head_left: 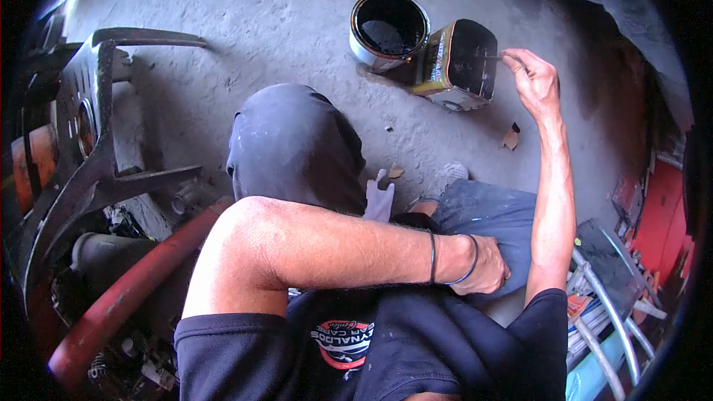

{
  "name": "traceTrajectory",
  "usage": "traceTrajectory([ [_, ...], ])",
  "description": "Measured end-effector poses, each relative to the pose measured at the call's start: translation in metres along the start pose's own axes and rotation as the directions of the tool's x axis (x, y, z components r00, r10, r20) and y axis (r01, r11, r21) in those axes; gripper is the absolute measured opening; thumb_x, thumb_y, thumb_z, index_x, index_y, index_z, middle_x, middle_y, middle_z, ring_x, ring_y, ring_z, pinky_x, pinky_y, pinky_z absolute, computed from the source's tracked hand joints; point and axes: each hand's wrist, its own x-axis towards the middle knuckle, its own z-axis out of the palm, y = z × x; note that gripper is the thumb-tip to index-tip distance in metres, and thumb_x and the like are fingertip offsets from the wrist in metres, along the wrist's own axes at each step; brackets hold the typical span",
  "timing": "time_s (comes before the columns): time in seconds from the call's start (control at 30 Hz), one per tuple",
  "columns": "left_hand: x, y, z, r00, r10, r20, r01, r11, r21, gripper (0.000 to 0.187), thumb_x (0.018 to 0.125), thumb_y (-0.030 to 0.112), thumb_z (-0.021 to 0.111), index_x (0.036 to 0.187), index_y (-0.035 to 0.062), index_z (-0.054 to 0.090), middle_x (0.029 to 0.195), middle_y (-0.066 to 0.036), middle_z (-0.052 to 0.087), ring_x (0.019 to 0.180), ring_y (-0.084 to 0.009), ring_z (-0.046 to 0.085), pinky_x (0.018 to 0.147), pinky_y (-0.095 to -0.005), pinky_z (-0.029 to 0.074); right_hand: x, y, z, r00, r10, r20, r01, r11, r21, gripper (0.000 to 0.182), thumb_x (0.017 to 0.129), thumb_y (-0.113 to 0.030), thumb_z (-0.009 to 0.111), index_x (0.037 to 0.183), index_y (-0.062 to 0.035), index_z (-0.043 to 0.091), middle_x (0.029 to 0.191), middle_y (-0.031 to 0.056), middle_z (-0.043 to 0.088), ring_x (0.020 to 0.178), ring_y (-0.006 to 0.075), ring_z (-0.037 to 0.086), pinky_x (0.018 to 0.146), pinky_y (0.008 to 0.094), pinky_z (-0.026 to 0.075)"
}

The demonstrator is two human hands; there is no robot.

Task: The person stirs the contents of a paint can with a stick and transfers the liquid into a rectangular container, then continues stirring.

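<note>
My right hand (536,83) is raised over the floor on the right, thumb and fingers pinching a thin dark stick (496,58). The stick reaches across the open top of a rectangular tin (440,59), whose inside looks black; I cannot make out the stick's far end. Touching or nearly touching this tin is a round metal can (369,56), open and holding a glossy dark liquid. My left hand (483,263) rests on my right thigh, its fingers curled in and partly hidden. Two dark bands circle that wrist.
A dark plastic chair (100,115) lies tipped at the left, beside a red tube (126,301). Metal tubes (605,312) and a red panel (667,215) are at the right. A grey glove-like piece (379,197) and a brown scrap (511,138) lie on the concrete floor (245,15).
</note>
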Motion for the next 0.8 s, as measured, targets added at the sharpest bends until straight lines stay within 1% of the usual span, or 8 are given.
traceTrajectory([
  [0.13,-0.001,0.0,0.001,1.0,0.017,-0.012,-0.017,1.0,0.024,0.036,0.091,0.018,0.07,0.124,0.0039,0.074,0.146,-0.002,0.067,0.153,-0.0209,0.049,0.107,-0.0574,0.053,0.0,0.011,0.016,1.0,-0.001,0.023,0.001,1.0,-0.008,0.02,0.101,-0.022,0.072,0.113,-0.0106,0.083,0.111,0.0078,0.081,0.098,0.0267,0.078,0.086,0.0363,0.059],
  [0.37,-0.004,0.001,0.009,0.997,-0.001,-0.079,0.002,1.0,0.012,0.03,0.088,0.019,0.071,0.115,0.0063,0.079,0.145,0.004,0.067,0.154,-0.0205,0.047,0.105,-0.0566,0.054,-0.006,0.015,0.027,0.981,-0.004,0.194,0.021,0.996,-0.089,0.021,0.099,-0.021,0.072,0.115,-0.0116,0.083,0.107,0.0098,0.08,0.097,0.0314,0.077,0.087,0.0412,0.059],
  [0.47,-0.007,0.003,0.009,0.995,0.001,-0.101,0.001,1.0,0.013,0.03,0.088,0.02,0.072,0.114,0.0072,0.079,0.146,0.005,0.065,0.154,-0.0201,0.046,0.104,-0.0553,0.055,-0.007,0.005,0.023,0.952,0.046,0.301,-0.029,0.998,-0.06,0.025,0.098,-0.017,0.069,0.115,-0.0032,0.08,0.113,0.0173,0.079,0.105,0.0368,0.076,0.093,0.0424,0.058],
  [0.57,-0.006,0.001,0.012,0.997,0.0,-0.078,-0.001,1.0,-0.005,0.031,0.087,0.021,0.073,0.114,0.0077,0.079,0.148,0.006,0.064,0.155,-0.0193,0.045,0.104,-0.0545,0.055,-0.01,0.009,0.024,0.962,-0.044,0.268,0.063,0.996,-0.064,0.023,0.1,-0.023,0.071,0.113,-0.0077,0.082,0.105,0.0145,0.08,0.097,0.0356,0.077,0.087,0.0447,0.059],
  [0.67,-0.005,0.001,0.018,0.993,0.009,-0.114,-0.007,1.0,0.014,0.031,0.086,0.022,0.074,0.114,0.0083,0.079,0.147,0.007,0.064,0.154,-0.0186,0.045,0.103,-0.0542,0.056,-0.009,0.003,0.019,0.942,0.068,0.327,-0.058,0.998,-0.04,0.026,0.1,-0.023,0.07,0.113,-0.0048,0.081,0.105,0.0177,0.081,0.097,0.0347,0.078,0.088,0.0437,0.059],
  [0.73,-0.003,0.0,0.023,0.993,0.006,-0.119,-0.004,1.0,0.018,0.031,0.086,0.022,0.074,0.114,0.0084,0.079,0.147,0.007,0.064,0.154,-0.0184,0.045,0.103,-0.0539,0.055,-0.006,0.002,0.013,0.926,0.104,0.364,-0.13,0.99,0.049,0.027,0.1,-0.024,0.07,0.115,-0.0036,0.081,0.102,0.017,0.082,0.096,0.0265,0.079,0.088,0.0397,0.058],
  [0.77,-0.002,-0.001,0.025,0.992,0.002,-0.125,0.001,1.0,0.02,0.032,0.086,0.022,0.074,0.114,0.0084,0.078,0.146,0.007,0.064,0.154,-0.0182,0.046,0.103,-0.0537,0.055,-0.005,0.001,0.011,0.924,0.103,0.367,-0.131,0.99,0.051,0.027,0.1,-0.024,0.07,0.115,-0.0036,0.081,0.102,0.017,0.082,0.096,0.0265,0.079,0.088,0.0397,0.058],
  [0.8,-0.001,-0.001,0.024,0.992,0.001,-0.126,0.001,1.0,0.018,0.032,0.086,0.022,0.074,0.114,0.0084,0.078,0.146,0.007,0.064,0.154,-0.0182,0.046,0.103,-0.0537,0.055,-0.004,-0.001,0.008,0.942,0.134,0.306,-0.168,0.982,0.087,0.028,0.101,-0.024,0.07,0.115,-0.0033,0.081,0.1,0.015,0.082,0.094,0.0226,0.078,0.087,0.0381,0.058],
])
